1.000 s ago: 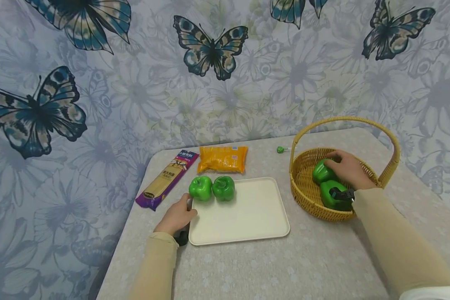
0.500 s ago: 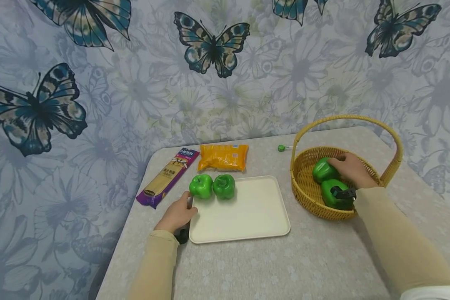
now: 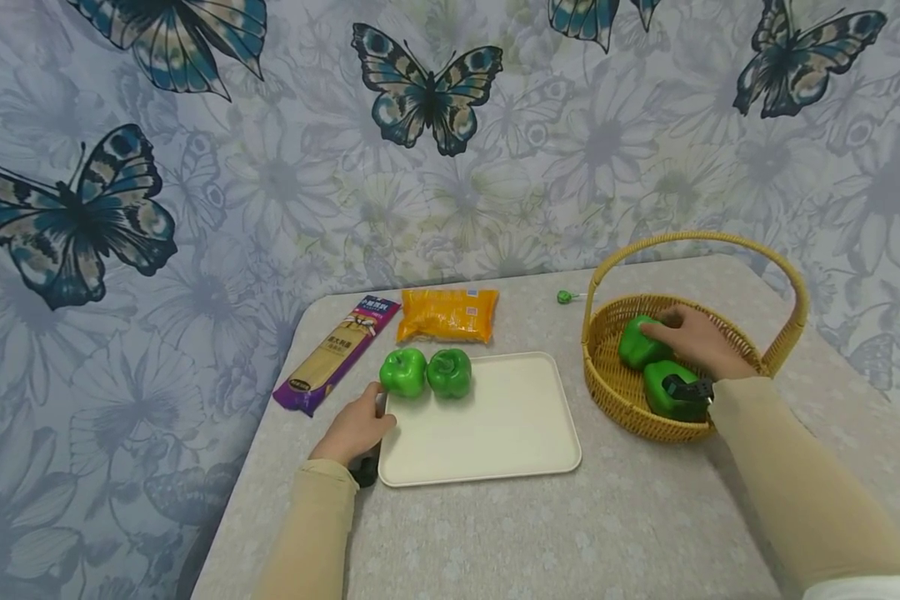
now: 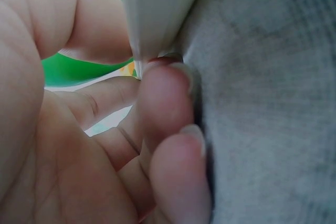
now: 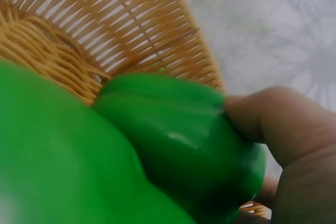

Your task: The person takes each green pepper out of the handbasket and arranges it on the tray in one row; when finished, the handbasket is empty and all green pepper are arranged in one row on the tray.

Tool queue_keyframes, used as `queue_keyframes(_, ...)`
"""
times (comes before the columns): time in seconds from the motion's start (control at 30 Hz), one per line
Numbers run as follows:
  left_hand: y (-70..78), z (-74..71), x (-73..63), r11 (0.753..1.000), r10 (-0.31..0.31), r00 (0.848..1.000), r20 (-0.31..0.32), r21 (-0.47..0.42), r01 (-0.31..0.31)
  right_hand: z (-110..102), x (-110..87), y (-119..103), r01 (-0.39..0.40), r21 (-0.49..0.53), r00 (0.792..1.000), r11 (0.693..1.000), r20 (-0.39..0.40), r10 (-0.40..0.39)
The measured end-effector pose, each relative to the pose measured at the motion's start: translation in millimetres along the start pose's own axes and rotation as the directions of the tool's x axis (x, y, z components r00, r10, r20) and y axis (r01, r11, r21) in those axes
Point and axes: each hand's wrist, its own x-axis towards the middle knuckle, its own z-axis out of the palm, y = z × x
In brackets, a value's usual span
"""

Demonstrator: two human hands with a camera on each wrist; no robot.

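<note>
In the head view a woven basket (image 3: 603, 392) with a tall arched handle stands on the right. Two green bell peppers lie inside it. My right hand (image 3: 696, 337) reaches in and grips the farther pepper (image 3: 636, 343). The right wrist view shows the thumb pressed on this pepper (image 5: 173, 129) and fingers partly hidden behind it. The nearer pepper (image 3: 667, 387) lies under my wrist. My left hand (image 3: 354, 429) holds the left edge of a cream tray (image 3: 495, 433); its thumb and fingertips pinch the rim. Two more green peppers (image 3: 402, 372) sit side by side at the tray's far left corner.
Behind the tray lies an orange packet (image 3: 447, 315), with a purple pack of noodles (image 3: 337, 354) slanting to its left. A small green lollipop-like thing (image 3: 564, 297) lies left of the basket handle. A flowered, butterfly-printed wall (image 3: 480, 225) rises behind the table.
In the basket, the farther pepper has turned and shifted slightly left under my right hand, whose thumb has moved onto it. My left hand stays at the tray edge.
</note>
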Motion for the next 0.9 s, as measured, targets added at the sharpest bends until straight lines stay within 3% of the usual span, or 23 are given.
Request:
queue_keyframes(0.23,-0.4,-0.1,0.8,1.000,0.004,1.000,-0.003,0.006,-0.004,1.7,2.0,-1.0,0.075,-0.006,0.996,0.997,-0.047,-0.075)
queue_keyframes(0.47,-0.9,0.8,0.1,1.000,0.000,1.000,0.000,0.012,0.000,3.3,3.3,3.6,0.104,-0.008,0.988,0.995,-0.113,-0.104)
queue_keyframes(0.9,-1.5,2.1,1.5,1.000,0.001,1.000,-0.004,0.014,-0.001,3.1,2.6,1.7,0.126,0.006,0.980,0.992,-0.153,-0.123)
